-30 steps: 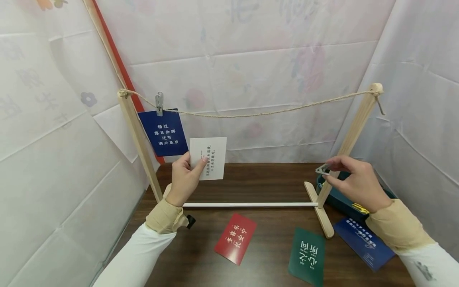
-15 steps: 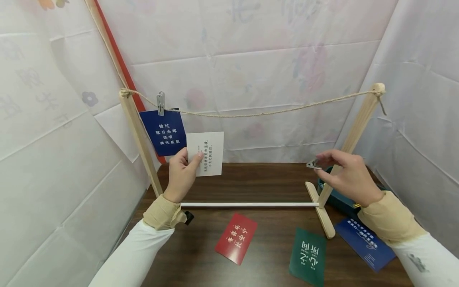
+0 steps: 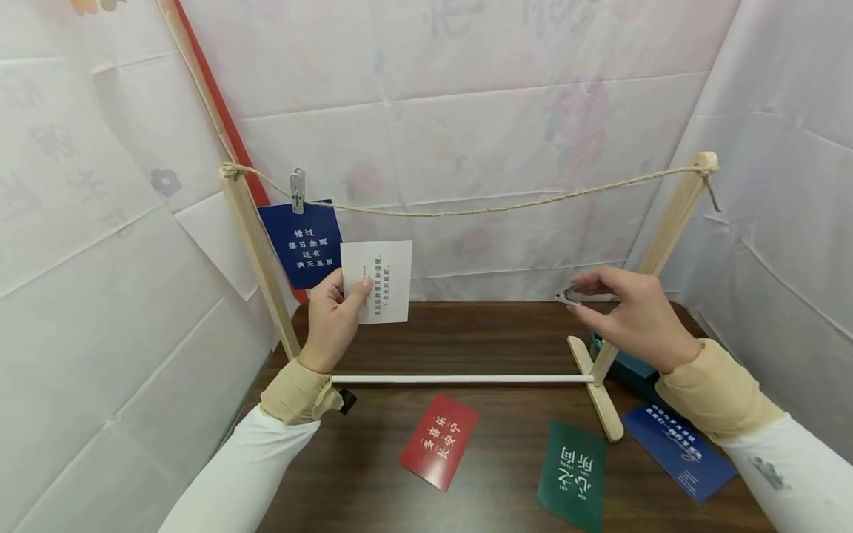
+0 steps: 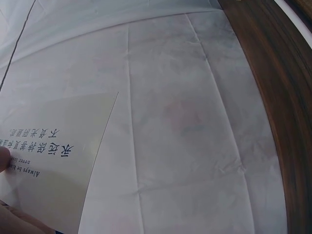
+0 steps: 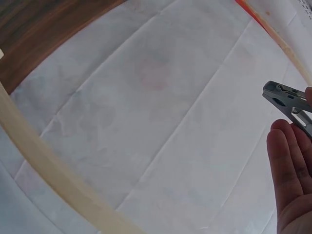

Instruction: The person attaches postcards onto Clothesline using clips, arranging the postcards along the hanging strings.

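My left hand [image 3: 331, 322] pinches a white card [image 3: 389, 277] printed with dark characters, thumb on its front face. The same white card [image 4: 58, 161] fills the lower left of the left wrist view. It partly overlaps a blue card [image 3: 300, 240] that hangs from the rope [image 3: 466, 215] by a grey metal clip [image 3: 297, 191]. My right hand [image 3: 636, 314] pinches another grey metal clip [image 3: 569, 295] between thumb and fingers, to the left of the right post. In the right wrist view, this clip [image 5: 287, 100] points left, away from the fingers.
The rope spans two wooden posts [image 3: 673, 222] joined low down by a white rod [image 3: 460, 379]. On the brown table lie a red card [image 3: 440, 442], a green card [image 3: 571, 474] and another blue card [image 3: 680, 451]. A dark teal box [image 3: 633, 374] stands behind the right post.
My right hand has moved left and up with the clip, away from the teal box. My left hand has shifted slightly up and left with the white card.
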### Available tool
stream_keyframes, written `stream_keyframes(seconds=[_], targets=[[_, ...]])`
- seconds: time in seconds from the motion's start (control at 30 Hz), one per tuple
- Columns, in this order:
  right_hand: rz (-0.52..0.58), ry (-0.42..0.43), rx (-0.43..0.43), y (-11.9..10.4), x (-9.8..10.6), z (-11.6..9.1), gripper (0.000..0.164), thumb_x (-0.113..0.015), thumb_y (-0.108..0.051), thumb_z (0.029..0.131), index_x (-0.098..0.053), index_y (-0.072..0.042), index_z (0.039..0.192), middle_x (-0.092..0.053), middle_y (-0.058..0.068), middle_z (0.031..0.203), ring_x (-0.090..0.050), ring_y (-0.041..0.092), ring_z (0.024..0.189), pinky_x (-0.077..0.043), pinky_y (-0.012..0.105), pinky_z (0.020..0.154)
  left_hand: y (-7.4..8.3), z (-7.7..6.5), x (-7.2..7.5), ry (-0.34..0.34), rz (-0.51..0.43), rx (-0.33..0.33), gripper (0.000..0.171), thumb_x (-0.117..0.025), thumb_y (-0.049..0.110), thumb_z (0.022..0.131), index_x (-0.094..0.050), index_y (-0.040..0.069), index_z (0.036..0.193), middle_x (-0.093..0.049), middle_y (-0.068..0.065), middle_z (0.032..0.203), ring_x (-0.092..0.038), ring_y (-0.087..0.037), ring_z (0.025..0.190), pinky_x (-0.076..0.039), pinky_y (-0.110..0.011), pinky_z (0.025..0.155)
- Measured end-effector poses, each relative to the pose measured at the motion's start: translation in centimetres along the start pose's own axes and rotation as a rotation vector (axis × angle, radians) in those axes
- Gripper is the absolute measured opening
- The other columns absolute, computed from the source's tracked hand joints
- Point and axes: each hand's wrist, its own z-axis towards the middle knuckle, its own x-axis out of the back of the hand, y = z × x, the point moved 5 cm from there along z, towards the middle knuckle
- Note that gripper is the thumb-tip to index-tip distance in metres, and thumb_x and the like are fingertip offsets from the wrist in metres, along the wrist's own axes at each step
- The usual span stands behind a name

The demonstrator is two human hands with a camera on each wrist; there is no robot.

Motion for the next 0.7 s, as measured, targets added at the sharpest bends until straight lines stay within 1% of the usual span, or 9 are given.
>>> stream_keyframes(seconds=[0.03, 0.1, 0.27, 0.4, 0.53, 0.7], targets=[[-0.007, 0.004, 0.006, -0.1, 0.0, 0.2, 0.039, -0.081, 0.003, 0.068, -0.068, -0.008, 0.103, -0.069, 0.003, 0.093, -0.067, 0.017, 0.081, -0.045, 0.009, 0.072, 0.1, 0.1, 0.1, 0.000, 0.003, -0.005, 0.020, -0.057, 0.008, 0.095, -0.064, -0.005, 0.109, -0.070, -0.017, 0.097, -0.070, -0.028, 0.082, -0.056, -0.037, 0.064], [-0.014, 0.010, 0.021, -0.3, 0.0, 0.5, 0.040, -0.082, 0.003, 0.068, -0.068, -0.009, 0.103, -0.069, 0.003, 0.093, -0.067, 0.017, 0.081, -0.044, 0.008, 0.072, 1.1, 0.0, 0.1, 0.000, 0.011, 0.000, 0.020, -0.056, 0.005, 0.095, -0.063, -0.007, 0.109, -0.069, -0.019, 0.097, -0.069, -0.031, 0.082, -0.056, -0.039, 0.065], [-0.010, 0.028, 0.050, -0.9, 0.1, 1.3, 0.040, -0.082, 0.001, 0.067, -0.068, -0.009, 0.103, -0.069, 0.002, 0.092, -0.066, 0.017, 0.081, -0.046, 0.013, 0.072, 1.3, 0.1, -0.1, 0.005, 0.010, 0.011, 0.021, -0.055, 0.004, 0.095, -0.062, -0.008, 0.110, -0.069, -0.020, 0.098, -0.069, -0.032, 0.083, -0.056, -0.040, 0.066], [-0.003, 0.042, 0.067, -1.5, 0.0, 1.9, 0.039, -0.082, 0.000, 0.068, -0.067, -0.009, 0.103, -0.069, 0.001, 0.091, -0.065, 0.016, 0.081, -0.048, 0.022, 0.073, 0.1, 0.4, 0.0, 0.021, 0.011, 0.006, 0.020, -0.055, 0.005, 0.095, -0.063, -0.006, 0.110, -0.069, -0.018, 0.097, -0.069, -0.030, 0.082, -0.056, -0.040, 0.064], [0.007, 0.048, 0.089, -2.3, -0.1, 2.6, 0.037, -0.082, -0.001, 0.068, -0.068, -0.008, 0.102, -0.069, 0.002, 0.090, -0.065, 0.017, 0.082, -0.049, 0.031, 0.073, -1.3, 0.7, 0.2, 0.037, 0.001, 0.002, 0.020, -0.057, 0.009, 0.095, -0.064, -0.003, 0.109, -0.070, -0.016, 0.096, -0.069, -0.026, 0.080, -0.056, -0.036, 0.063], [0.011, 0.047, 0.115, -3.0, -0.2, 3.5, 0.036, -0.082, -0.001, 0.068, -0.068, -0.007, 0.100, -0.069, 0.002, 0.090, -0.066, 0.017, 0.081, -0.049, 0.033, 0.071, -1.6, 0.9, 0.2, 0.041, -0.002, -0.023, 0.022, -0.059, 0.014, 0.095, -0.065, -0.001, 0.110, -0.070, -0.015, 0.096, -0.070, -0.024, 0.079, -0.056, -0.033, 0.061]])
